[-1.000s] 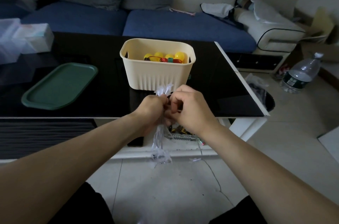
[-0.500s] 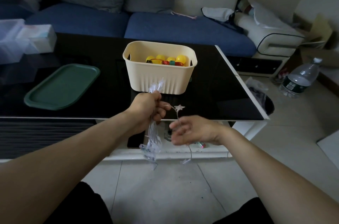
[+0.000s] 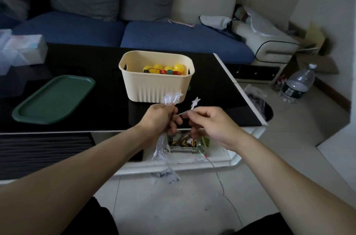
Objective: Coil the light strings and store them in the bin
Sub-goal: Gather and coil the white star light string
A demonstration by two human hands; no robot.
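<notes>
The left hand (image 3: 160, 117) clenches a gathered bundle of the clear star light string (image 3: 162, 144), its loops hanging below the fist. At its 3 o'clock, the right hand (image 3: 212, 125) pinches a strand carrying one star (image 3: 195, 102). The cream bin (image 3: 156, 88), at 12 o'clock on the black table (image 3: 96, 103), holds a coiled string of yellow bulbs (image 3: 163, 68). A green tray (image 3: 54, 99) lies at 9 o'clock.

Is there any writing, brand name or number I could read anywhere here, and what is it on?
No text here can be read.
Clear plastic water bottle on the floor: it has a dark label, but the print is too small and blurred to read.
Pale box at the table's left edge: faint coloured print, too blurred to read.
Wrappers in the clear glass dish under the table: too small to read.
</notes>
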